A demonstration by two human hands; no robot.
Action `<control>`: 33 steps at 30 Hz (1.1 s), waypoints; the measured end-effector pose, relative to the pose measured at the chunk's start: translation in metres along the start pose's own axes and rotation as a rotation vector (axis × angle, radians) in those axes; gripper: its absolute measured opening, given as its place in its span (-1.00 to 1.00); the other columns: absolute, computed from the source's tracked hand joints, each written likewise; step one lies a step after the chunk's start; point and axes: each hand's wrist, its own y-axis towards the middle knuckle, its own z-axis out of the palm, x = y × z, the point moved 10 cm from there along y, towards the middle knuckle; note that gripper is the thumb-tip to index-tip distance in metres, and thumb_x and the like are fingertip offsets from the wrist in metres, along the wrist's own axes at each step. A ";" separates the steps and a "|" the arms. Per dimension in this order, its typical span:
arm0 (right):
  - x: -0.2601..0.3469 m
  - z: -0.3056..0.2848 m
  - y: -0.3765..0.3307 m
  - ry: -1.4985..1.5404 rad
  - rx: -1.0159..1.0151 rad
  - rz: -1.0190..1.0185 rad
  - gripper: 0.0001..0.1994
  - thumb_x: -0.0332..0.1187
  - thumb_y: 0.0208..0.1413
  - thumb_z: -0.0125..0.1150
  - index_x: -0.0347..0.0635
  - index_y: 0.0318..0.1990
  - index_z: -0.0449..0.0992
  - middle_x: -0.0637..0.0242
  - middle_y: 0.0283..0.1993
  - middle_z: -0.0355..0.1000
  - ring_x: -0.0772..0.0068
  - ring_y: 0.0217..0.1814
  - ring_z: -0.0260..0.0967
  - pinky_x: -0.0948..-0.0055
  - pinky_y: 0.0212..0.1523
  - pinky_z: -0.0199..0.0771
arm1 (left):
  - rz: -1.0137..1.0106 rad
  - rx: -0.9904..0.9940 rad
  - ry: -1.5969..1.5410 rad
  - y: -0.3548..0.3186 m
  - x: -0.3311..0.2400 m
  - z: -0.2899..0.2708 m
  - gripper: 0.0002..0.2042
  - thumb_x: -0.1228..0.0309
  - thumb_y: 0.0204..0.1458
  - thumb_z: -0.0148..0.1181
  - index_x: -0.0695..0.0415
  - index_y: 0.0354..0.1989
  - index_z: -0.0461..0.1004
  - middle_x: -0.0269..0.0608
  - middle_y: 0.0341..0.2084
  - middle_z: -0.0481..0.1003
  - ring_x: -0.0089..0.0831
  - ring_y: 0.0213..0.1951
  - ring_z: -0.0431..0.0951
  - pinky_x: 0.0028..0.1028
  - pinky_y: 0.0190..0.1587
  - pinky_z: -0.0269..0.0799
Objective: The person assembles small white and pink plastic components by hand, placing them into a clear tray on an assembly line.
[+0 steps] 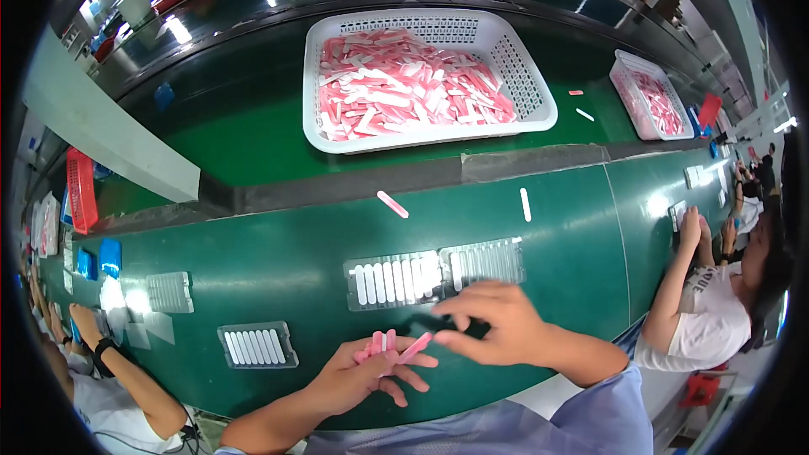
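Observation:
Several flat pink-and-white strips with rounded ends, like small nail files [383,342], are fanned out in my left hand [358,375]. One strip points toward my right hand [497,324], whose thumb and forefinger are apart near its tip with nothing seen between them. Just beyond my hands lies a clear plastic tray [354,300] holding a row of white strips. It adjoins a second clear tray [497,265], which has a white strip at its left end and bare slots beside it. Part of that tray is hidden behind my right hand.
A white perforated basket [539,114] heaped with pink-and-white strips stands beyond the dark ledge [337,181]. Two loose strips, one pink [393,205] and one white [526,205], lie on the green table. At left is another filled tray [292,358]. Co-workers sit on both sides.

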 end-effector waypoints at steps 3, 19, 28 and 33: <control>0.002 0.013 -0.002 0.160 0.043 0.037 -0.82 -0.36 0.01 0.55 -0.18 -0.26 0.68 0.41 -0.59 0.40 0.41 -0.60 0.35 0.38 -0.50 0.33 | -0.015 0.067 0.020 0.003 0.001 0.010 -0.55 0.26 0.48 -0.12 0.29 0.40 0.24 0.12 0.22 0.47 -0.21 0.02 0.66 -0.36 -0.16 0.68; -0.047 -0.032 0.041 -0.323 0.254 0.064 -0.65 -0.41 0.02 0.38 -0.13 0.02 0.59 0.27 -0.40 0.47 0.13 -0.28 0.48 0.17 -0.24 0.50 | -0.039 0.058 -0.127 -0.012 0.003 -0.007 -0.50 0.27 0.47 -0.07 0.29 0.44 0.08 0.18 0.17 0.50 -0.22 -0.13 0.69 -0.44 -0.41 0.60; 0.013 -0.021 0.040 0.014 0.100 -0.034 -0.70 -0.29 0.08 0.46 -0.14 -0.06 0.61 0.36 -0.48 0.37 0.25 -0.44 0.40 0.27 -0.43 0.38 | -0.055 0.055 -0.067 -0.005 -0.002 0.004 -0.49 0.18 0.48 -0.10 0.26 0.44 0.12 0.13 0.22 0.47 -0.23 -0.03 0.67 -0.47 -0.40 0.58; 0.010 0.019 0.023 0.260 0.207 0.096 -0.91 -0.39 0.10 0.47 -0.11 -0.26 0.69 0.38 -0.53 0.41 0.47 -0.55 0.32 0.39 -0.55 0.27 | -0.121 0.142 -0.040 0.005 0.007 0.027 -0.54 0.19 0.49 -0.13 0.25 0.39 0.22 0.05 0.19 0.50 -0.27 -0.01 0.65 -0.49 -0.39 0.55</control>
